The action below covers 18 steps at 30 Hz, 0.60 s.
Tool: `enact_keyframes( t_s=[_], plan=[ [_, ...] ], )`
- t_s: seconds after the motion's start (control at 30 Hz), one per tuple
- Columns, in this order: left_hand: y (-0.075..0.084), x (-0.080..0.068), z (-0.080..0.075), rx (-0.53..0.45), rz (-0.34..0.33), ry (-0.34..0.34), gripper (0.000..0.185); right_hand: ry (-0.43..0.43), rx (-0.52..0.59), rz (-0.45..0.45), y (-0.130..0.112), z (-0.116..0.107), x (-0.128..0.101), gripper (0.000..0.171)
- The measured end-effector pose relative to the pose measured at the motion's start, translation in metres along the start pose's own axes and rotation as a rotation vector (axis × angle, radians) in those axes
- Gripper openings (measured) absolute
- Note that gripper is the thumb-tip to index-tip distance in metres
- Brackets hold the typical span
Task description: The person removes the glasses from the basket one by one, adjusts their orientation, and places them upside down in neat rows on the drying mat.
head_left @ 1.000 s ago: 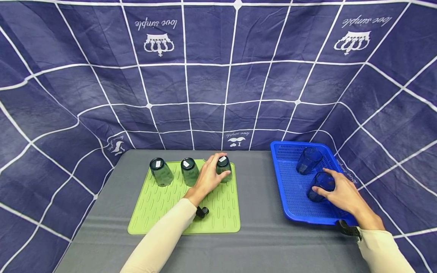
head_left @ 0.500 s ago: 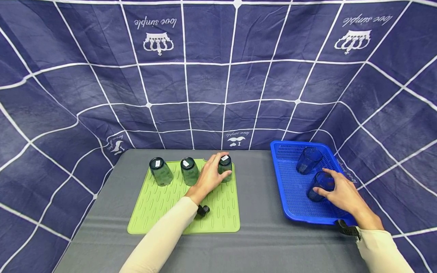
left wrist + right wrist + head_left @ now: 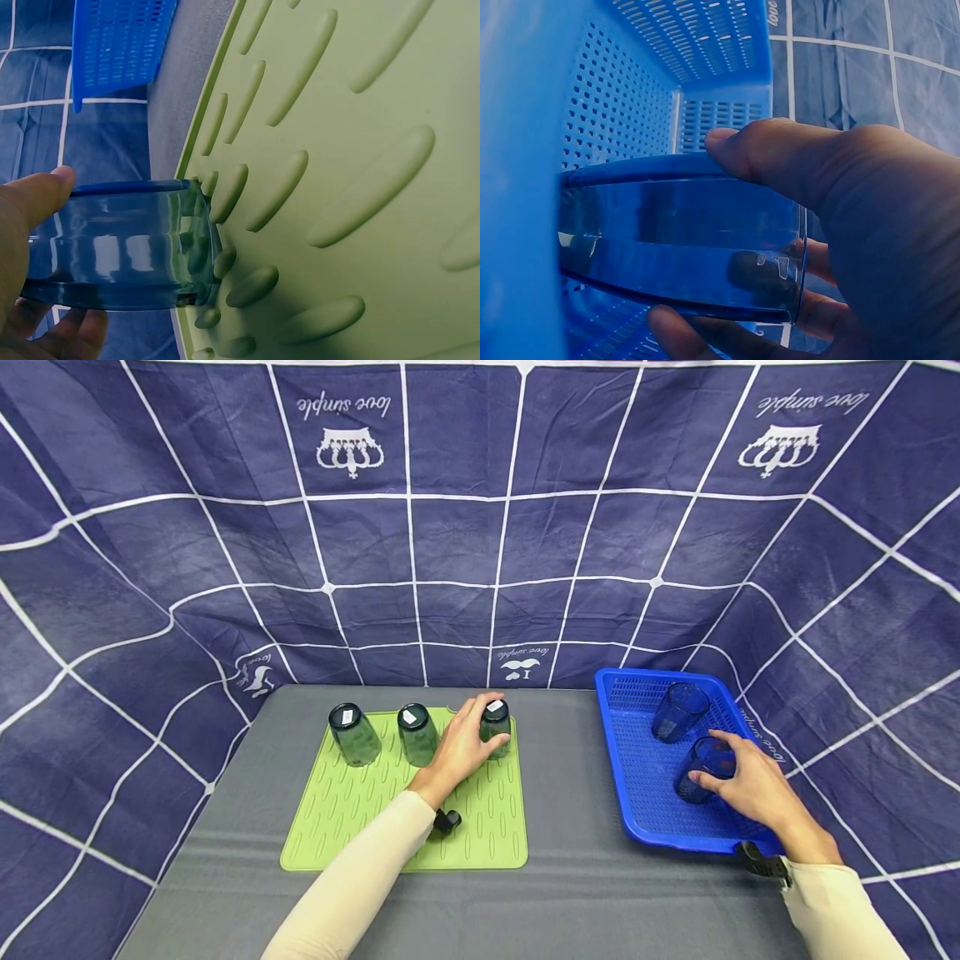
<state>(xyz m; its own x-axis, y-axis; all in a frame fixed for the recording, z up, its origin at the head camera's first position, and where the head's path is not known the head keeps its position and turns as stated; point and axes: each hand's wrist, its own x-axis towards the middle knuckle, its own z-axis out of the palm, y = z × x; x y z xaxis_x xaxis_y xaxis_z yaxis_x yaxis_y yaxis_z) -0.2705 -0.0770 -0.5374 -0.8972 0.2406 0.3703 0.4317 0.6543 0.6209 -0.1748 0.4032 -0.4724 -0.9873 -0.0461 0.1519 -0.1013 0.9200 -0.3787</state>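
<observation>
The left hand (image 3: 456, 747) clasps the upturned glass (image 3: 496, 723) near the far right corner of the green mat (image 3: 483, 839), probably to steady it, while the right hand (image 3: 752, 787) grips the upright glass (image 3: 714, 762) in the blue basket (image 3: 647, 789) by opposite sides, likely against slipping.

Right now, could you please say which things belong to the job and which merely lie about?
Likely job: left hand gripping the rightmost mat glass; middle mat glass; leftmost mat glass; right hand gripping the nearer basket glass; farther basket glass; green mat; blue basket.

Likely background: patterned cloth; grey tabletop.
</observation>
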Motion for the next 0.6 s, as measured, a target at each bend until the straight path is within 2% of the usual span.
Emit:
enact_keyframes(
  t_s=[0.6],
  plan=[
    [0.0025,-0.0007,-0.0030,-0.021,-0.005,-0.009,0.079,0.044,-0.014,0.008,-0.0014,-0.0016,0.0018,0.089]
  ],
)
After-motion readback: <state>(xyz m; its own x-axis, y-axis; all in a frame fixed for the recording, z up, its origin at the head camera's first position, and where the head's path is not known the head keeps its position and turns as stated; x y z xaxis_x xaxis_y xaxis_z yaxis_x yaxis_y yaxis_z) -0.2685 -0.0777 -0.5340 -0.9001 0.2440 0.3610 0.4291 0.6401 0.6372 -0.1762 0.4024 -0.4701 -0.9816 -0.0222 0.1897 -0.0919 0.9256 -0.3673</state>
